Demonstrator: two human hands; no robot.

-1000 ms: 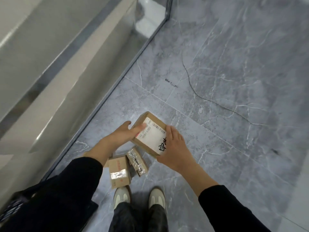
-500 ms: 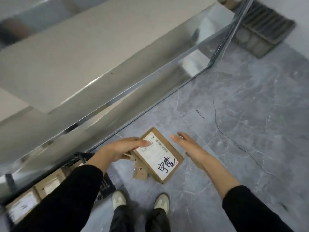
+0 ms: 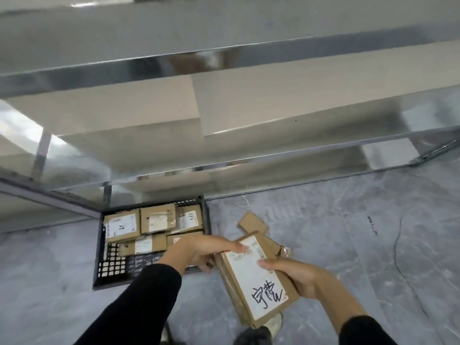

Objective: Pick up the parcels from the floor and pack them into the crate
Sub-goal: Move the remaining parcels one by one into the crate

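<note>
Right now both hands hold one flat cardboard parcel in the air, low over the grey marbled floor and just to the right of the black plastic crate. Its white label faces up, with black handwriting near the lower end and a printed barcode near the upper end. The parcel is tilted, its far end higher and turned towards the crate's right near corner.

At that far end the left hand grips it: the fingers lie stretched across the top of the label and the thumb curls in under the edge. The right hand grips the right long side, with its thumb pressed on the label about midway along and its fingers wrapped beneath, out of sight. So the parcel lies between the two hands, slanting from the left hand down past the right one. Both arms wear black sleeves.

Inside the crate, several packed parcels lie flat in its far half, while bare lattice shows at the near left. More loose parcels lie on the floor beyond the held one, partly hidden by it. Metal shelving rises behind the crate, and a pale shoe peeks out below the parcel's near end
</note>
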